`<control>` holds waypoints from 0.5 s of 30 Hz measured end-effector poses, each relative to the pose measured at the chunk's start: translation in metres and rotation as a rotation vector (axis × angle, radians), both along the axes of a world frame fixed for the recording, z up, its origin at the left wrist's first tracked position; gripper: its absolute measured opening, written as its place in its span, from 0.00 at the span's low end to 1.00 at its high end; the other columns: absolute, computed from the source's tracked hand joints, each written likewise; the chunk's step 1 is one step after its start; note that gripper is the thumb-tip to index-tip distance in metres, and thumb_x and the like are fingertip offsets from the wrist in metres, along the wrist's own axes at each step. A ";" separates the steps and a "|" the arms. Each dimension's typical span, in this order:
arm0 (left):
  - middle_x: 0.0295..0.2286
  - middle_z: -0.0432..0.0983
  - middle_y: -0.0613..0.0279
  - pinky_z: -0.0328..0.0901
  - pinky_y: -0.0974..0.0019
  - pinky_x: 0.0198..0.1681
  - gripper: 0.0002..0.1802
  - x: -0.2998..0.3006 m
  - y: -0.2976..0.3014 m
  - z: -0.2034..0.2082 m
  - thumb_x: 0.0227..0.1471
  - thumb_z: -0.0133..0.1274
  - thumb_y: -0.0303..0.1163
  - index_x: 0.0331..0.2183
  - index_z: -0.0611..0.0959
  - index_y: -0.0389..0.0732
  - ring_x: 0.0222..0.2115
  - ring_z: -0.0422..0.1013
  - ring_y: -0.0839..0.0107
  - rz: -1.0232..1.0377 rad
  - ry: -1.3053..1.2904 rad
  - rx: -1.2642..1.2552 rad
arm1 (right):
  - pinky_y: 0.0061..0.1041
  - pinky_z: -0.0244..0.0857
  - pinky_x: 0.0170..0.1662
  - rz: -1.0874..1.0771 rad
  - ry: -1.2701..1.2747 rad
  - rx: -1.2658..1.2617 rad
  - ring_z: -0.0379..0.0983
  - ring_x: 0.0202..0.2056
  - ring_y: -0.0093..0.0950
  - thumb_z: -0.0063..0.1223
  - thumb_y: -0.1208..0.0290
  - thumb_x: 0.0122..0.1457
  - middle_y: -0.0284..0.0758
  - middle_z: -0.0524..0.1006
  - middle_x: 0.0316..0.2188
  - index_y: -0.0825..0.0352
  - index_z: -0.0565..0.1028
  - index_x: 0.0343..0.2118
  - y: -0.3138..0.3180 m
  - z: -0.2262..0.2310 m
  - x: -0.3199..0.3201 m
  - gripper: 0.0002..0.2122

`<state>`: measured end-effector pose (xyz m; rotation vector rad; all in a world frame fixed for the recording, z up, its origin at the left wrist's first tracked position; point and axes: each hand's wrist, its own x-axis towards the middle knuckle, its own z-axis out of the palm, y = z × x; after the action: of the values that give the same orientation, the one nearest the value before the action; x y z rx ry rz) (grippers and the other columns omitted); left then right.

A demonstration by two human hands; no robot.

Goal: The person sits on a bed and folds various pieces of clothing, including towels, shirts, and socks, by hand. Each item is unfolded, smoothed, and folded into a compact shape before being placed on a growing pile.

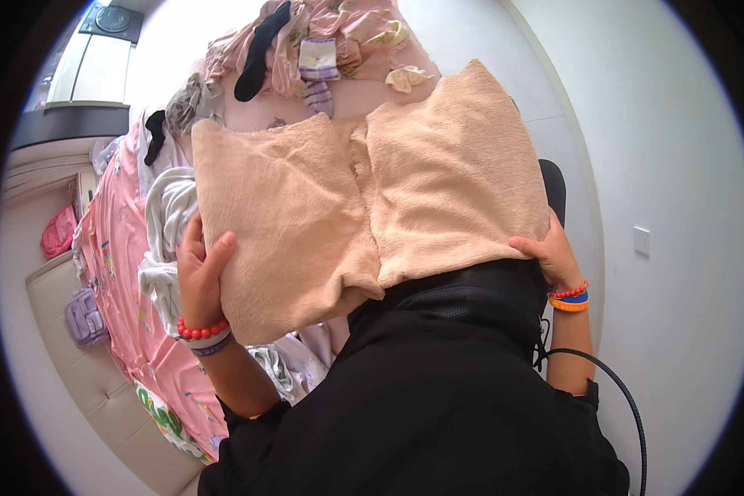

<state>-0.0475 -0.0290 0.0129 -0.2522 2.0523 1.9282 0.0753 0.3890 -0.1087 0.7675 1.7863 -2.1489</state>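
A peach fleecy cloth (455, 182) spreads between my two hands in front of my body. It forms two broad panels, with a crumpled fold running down the middle. My left hand (200, 277) grips its left edge, thumb on top and the fingers mostly behind it. At the lower right corner, my right hand (552, 252) holds the edge the same way, its fingers largely hidden underneath. Whether the cloth is a towel or a garment, I cannot tell.
Beyond the cloth, a bed with a pink sheet (117, 281) bears rumpled pink clothes (360, 21), a black sock (260, 54), a purple-striped sock (318, 97) and white clothing (172, 207). A purple bag (85, 317) lies by the padded headboard (99, 388). A white wall (678, 165) stands right.
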 end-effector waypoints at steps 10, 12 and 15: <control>0.37 0.72 0.46 0.63 0.63 0.42 0.33 -0.019 0.252 -0.068 0.52 0.53 0.33 0.53 0.61 0.25 0.38 0.69 0.61 -0.388 0.251 0.117 | 0.26 0.56 0.56 0.058 0.108 0.074 0.63 0.53 0.25 0.55 0.72 0.55 0.36 0.67 0.52 0.74 0.60 0.56 0.012 -0.010 0.008 0.27; 0.41 0.70 0.42 0.61 0.58 0.50 0.34 0.003 0.293 -0.112 0.53 0.52 0.35 0.53 0.60 0.23 0.44 0.68 0.55 -0.584 0.291 0.131 | 0.27 0.59 0.55 -0.021 0.084 -0.005 0.66 0.51 0.25 0.40 0.62 0.64 0.36 0.69 0.52 0.74 0.64 0.54 0.028 -0.025 0.014 0.22; 0.45 0.70 0.44 0.54 0.48 0.58 0.29 0.030 0.291 -0.129 0.47 0.55 0.39 0.48 0.72 0.32 0.50 0.64 0.51 -0.632 0.694 -0.073 | 0.28 0.62 0.53 -0.021 0.045 -0.389 0.69 0.48 0.28 0.30 0.50 0.65 0.38 0.70 0.51 0.72 0.65 0.53 0.061 -0.038 0.006 0.28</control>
<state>-0.0177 0.2616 -0.1162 1.0617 2.1904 1.6448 0.0814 0.4504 -0.1471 0.6451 1.3168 -2.4358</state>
